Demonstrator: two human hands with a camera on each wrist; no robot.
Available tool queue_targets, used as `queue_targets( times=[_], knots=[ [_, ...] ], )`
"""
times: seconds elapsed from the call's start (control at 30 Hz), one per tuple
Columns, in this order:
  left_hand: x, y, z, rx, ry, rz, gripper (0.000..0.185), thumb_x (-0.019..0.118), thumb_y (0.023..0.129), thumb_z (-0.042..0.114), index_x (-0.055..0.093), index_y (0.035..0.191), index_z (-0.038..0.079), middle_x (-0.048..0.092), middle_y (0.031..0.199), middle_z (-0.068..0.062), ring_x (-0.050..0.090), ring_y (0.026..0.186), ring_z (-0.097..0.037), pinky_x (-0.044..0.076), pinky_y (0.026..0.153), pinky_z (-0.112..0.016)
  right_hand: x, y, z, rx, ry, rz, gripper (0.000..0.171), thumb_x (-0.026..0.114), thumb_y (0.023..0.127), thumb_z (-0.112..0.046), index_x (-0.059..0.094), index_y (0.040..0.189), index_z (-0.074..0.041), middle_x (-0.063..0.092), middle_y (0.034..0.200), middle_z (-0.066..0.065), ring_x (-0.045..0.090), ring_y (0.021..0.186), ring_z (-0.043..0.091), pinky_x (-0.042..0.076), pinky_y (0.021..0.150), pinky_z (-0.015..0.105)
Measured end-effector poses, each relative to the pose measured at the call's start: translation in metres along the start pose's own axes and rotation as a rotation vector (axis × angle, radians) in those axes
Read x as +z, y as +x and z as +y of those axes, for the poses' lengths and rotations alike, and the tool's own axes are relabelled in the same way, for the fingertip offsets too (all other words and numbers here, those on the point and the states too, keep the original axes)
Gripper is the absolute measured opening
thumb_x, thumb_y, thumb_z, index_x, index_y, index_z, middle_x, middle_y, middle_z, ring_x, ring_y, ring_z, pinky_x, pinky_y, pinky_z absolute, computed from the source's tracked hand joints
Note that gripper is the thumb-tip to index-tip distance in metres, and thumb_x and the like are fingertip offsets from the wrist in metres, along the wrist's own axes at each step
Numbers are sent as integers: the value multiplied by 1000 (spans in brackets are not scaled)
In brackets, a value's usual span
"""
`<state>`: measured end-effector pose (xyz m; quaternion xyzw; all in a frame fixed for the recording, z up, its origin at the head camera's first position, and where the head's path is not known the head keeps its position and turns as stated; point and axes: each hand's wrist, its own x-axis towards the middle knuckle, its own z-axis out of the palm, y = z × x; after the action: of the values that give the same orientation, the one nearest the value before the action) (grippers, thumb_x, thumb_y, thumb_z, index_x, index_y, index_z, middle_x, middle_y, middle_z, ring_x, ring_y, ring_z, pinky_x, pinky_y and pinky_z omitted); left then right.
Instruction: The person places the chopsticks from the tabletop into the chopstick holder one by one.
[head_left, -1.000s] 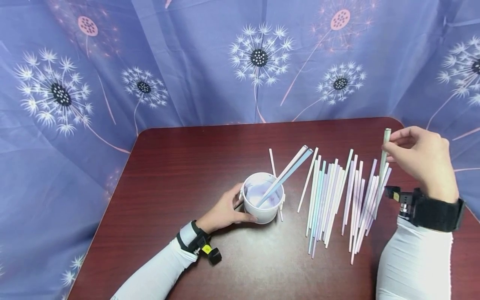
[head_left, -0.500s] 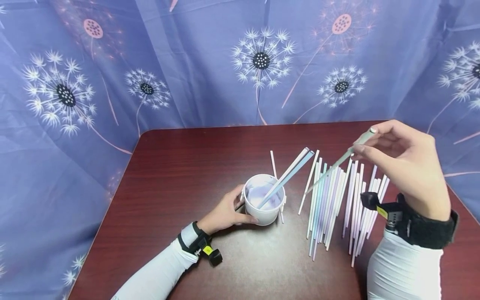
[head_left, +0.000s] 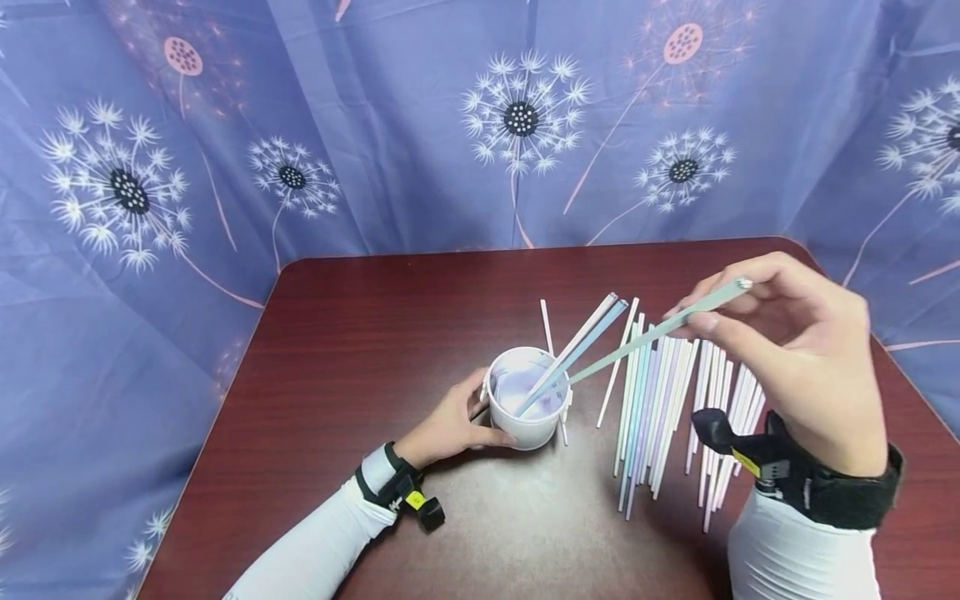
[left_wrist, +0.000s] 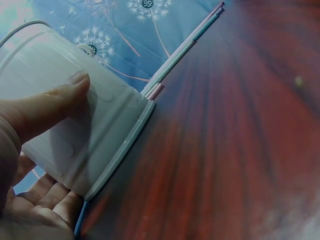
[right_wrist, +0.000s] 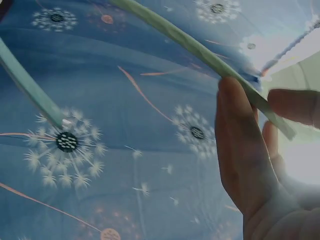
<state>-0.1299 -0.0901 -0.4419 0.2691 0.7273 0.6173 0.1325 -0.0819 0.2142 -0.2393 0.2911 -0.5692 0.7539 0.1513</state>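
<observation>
A white cup (head_left: 525,400) stands on the dark red table (head_left: 360,350), with two long straws (head_left: 581,342) leaning out of it to the upper right. My left hand (head_left: 450,425) grips the cup's left side; in the left wrist view the thumb (left_wrist: 55,102) lies on the cup wall (left_wrist: 100,130). My right hand (head_left: 787,350) pinches a pale green straw (head_left: 652,333) near its upper end, above the table. The straw slants down to the left, its lower tip close to the cup's rim. The right wrist view shows fingers (right_wrist: 240,145) on that straw (right_wrist: 210,55).
Several pastel straws (head_left: 675,400) lie side by side on the table right of the cup. One thin straw (head_left: 546,329) lies behind the cup. A blue curtain with dandelion prints (head_left: 517,117) hangs behind the table. The table's far edge is rounded.
My right hand has moved left and lower with the green straw, swinging it from upright to slanting toward the cup. The left hand and cup have stayed in place.
</observation>
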Motion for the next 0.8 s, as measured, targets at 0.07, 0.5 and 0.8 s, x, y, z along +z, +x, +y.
queue_targets(
  times=[0.07, 0.5, 0.8],
  knots=[
    [-1, -1, 7, -2, 4, -5, 83, 89, 65, 1, 46, 136, -2, 55, 133, -17, 49, 127, -28, 36, 113, -28, 3, 0, 4, 55, -67, -34, 24, 54, 75, 33, 50, 98, 27, 64, 89, 31, 68, 74, 32, 61, 69, 35],
    [-3, -1, 10, -3, 17, 0, 84, 89, 65, 2, 46, 137, -1, 55, 133, -17, 49, 128, -30, 36, 113, -28, 15, 6, 33, 327, -770, -255, 22, 76, 84, -8, 62, 99, -17, 69, 92, -3, 71, 81, 12, 55, 58, 21],
    [-2, -3, 9, -19, -9, -15, 86, 89, 66, 4, 45, 139, 2, 53, 136, -15, 47, 130, -25, 35, 113, -26, 7, 5, 35, 252, -922, -179, 24, 82, 78, -10, 67, 96, -19, 68, 83, -5, 65, 73, 6, 53, 63, 13]
  ],
)
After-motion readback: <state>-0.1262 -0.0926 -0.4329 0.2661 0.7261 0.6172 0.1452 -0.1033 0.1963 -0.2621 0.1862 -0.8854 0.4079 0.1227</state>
